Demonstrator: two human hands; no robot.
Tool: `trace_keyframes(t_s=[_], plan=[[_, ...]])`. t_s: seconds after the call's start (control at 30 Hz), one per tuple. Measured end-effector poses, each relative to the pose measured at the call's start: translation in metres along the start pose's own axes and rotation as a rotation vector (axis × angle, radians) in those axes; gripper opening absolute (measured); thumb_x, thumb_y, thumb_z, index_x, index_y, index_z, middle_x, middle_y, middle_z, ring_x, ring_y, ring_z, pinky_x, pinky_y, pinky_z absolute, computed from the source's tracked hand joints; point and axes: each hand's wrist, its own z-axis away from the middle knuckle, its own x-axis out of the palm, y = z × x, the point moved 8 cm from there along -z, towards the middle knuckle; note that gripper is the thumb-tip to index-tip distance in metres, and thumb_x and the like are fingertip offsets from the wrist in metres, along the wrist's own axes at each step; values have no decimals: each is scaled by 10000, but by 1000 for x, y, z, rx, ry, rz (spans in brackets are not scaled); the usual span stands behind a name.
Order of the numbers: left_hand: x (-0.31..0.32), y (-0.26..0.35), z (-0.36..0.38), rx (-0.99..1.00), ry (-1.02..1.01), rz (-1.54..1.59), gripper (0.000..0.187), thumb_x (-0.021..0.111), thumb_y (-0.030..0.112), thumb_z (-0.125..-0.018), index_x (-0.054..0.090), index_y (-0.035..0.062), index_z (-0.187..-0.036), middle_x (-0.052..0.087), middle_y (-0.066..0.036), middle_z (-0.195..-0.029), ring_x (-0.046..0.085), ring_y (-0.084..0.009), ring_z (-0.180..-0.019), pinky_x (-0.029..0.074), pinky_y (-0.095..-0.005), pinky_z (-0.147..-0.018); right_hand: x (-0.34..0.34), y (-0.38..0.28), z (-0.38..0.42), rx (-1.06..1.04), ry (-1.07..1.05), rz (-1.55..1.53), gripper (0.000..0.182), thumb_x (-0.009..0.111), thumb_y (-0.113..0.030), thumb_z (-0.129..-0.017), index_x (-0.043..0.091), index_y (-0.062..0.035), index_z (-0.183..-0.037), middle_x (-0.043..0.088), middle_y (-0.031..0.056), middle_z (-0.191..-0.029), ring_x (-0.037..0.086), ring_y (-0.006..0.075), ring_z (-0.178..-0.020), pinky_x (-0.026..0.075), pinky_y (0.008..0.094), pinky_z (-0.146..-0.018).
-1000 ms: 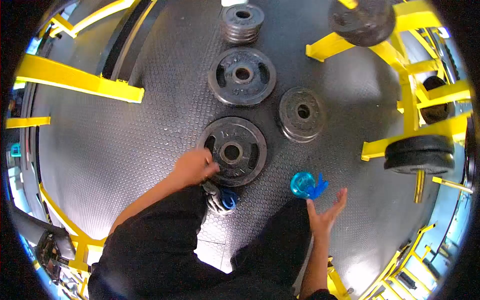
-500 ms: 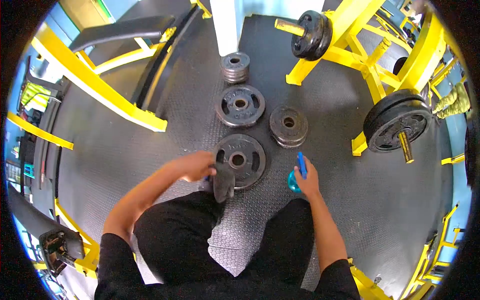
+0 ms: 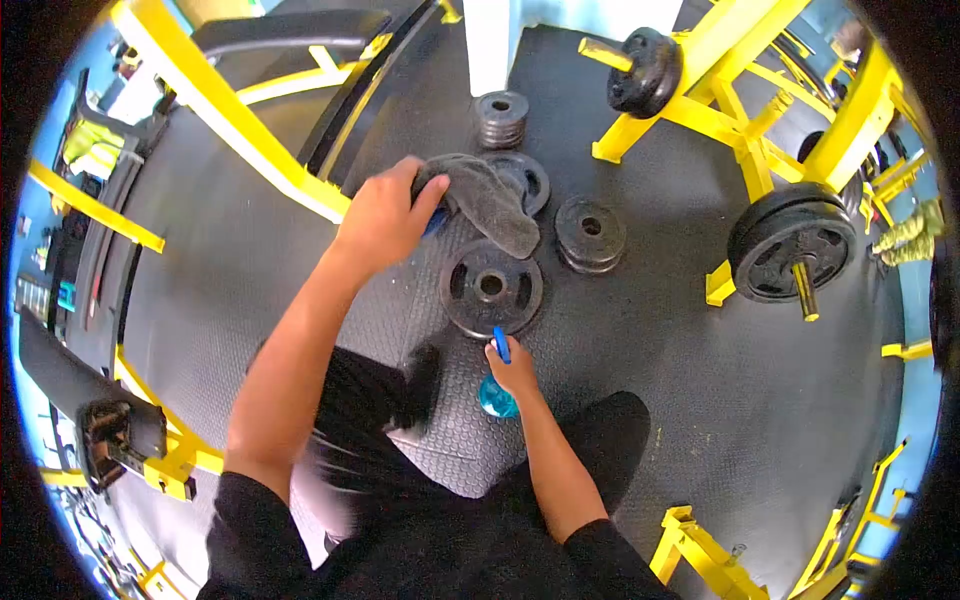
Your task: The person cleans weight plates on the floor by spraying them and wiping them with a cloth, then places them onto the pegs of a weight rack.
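My left hand (image 3: 385,215) is raised and closed on a dark grey cloth (image 3: 485,198), which hangs to the right. A bit of something blue (image 3: 435,222) shows under that hand; I cannot make out what it is. The cloth partly covers a weight plate (image 3: 538,182) on the floor. My right hand (image 3: 514,368) grips a spray bottle (image 3: 497,398) with a blue trigger head and teal liquid, just in front of the nearest weight plate (image 3: 458,300). That plate lies flat, its top edge behind the cloth.
To the right sits a short stack of plates (image 3: 590,245); smaller plates (image 3: 502,120) are stacked farther back by a white pillar (image 3: 487,50). Yellow racks (image 3: 735,125) with loaded plates (image 3: 790,245) stand at right. A yellow frame (image 3: 230,110) and bench (image 3: 290,32) are at left.
My left hand has lifted the cloth up and forward over the plates. My right hand has moved left with the spray bottle, to the nearest plate. The view has shifted slightly.
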Motion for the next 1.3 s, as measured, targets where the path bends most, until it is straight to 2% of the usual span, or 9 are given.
trace_keyframes(t_s=[0.23, 0.47, 0.53, 0.63, 0.83, 0.97, 1.03, 1.17, 1.3], plan=[[-19, -39, -16, -57, 98, -197, 407, 550, 376, -979, 585, -27, -1031, 638, -302, -965, 611, -488, -948, 493, -520, -794, 16, 11, -5, -53, -18, 154, 366, 624, -417, -911, 680, -79, -1041, 696, 198, -938, 662, 382, -899, 505, 442, -791], [-23, -69, -13, -180, 26, -278, 483, 535, 401, -968, 600, -51, -1127, 668, -293, -1029, 643, -443, -996, 503, -506, -877, 24, 1, -3, -63, -10, 393, 346, 603, -432, -915, 655, -91, -929, 673, 155, -841, 604, 401, -839, 465, 505, -757], [-24, -72, -13, -177, 34, -272, 484, 537, 402, -967, 599, -51, -1125, 670, -290, -1024, 644, -442, -995, 503, -505, -876, 20, -16, -3, -236, 107, 399, 328, 607, -422, -915, 665, -101, -951, 681, 150, -855, 612, 390, -860, 472, 497, -765], [-24, -74, -11, -176, 16, -275, 476, 541, 401, -966, 602, -46, -1118, 673, -286, -1010, 645, -442, -987, 504, -507, -866, 11, -11, -12, -147, 132, 256, 298, 628, -414, -898, 663, -124, -957, 664, 166, -873, 602, 396, -887, 460, 524, -779], [-15, -73, -12, -199, -53, -256, 442, 554, 400, -957, 615, -27, -1056, 672, -285, -974, 644, -446, -966, 504, -512, -839, -18, -2, -16, -44, 216, 384, 304, 606, -413, -914, 669, -122, -972, 664, 148, -862, 604, 393, -891, 459, 518, -795], [0, -71, -13, -205, -148, -210, 455, 569, 407, -944, 615, -37, -1035, 669, -289, -979, 638, -456, -967, 504, -508, -841, -44, 10, -19, -120, 397, 217, 351, 653, -408, -882, 678, -109, -1065, 664, 158, -890, 611, 379, -918, 452, 512, -827], [11, -67, -14, -193, -187, -177, 466, 572, 409, -942, 616, -43, -1044, 668, -291, -985, 635, -459, -972, 503, -505, -846, -67, -19, -12, -362, 661, 454, 407, 670, -401, -872, 668, -83, -1126, 653, 155, -986, 614, 370, -938, 457, 505, -841], [34, -58, -11, -147, -221, -131, 452, 602, 422, -940, 623, -28, -986, 671, -261, -924, 643, -443, -906, 494, -484, -789, -94, 2, -14, 136, 635, 498, 645, 671, -570, -841, 611, -57, -1228, 608, 157, -1062, 594, 377, -992, 454, 498, -871], [50, -43, -10, -64, -348, -137, 499, 611, 454, -928, 644, -28, -1053, 672, -258, -932, 643, -437, -913, 496, -475, -779, -98, 27, -11, 18, 775, 425, 727, 650, -644, -823, 592, -60, -1252, 598, 161, -1055, 594, 377, -983, 454, 501, -858]])
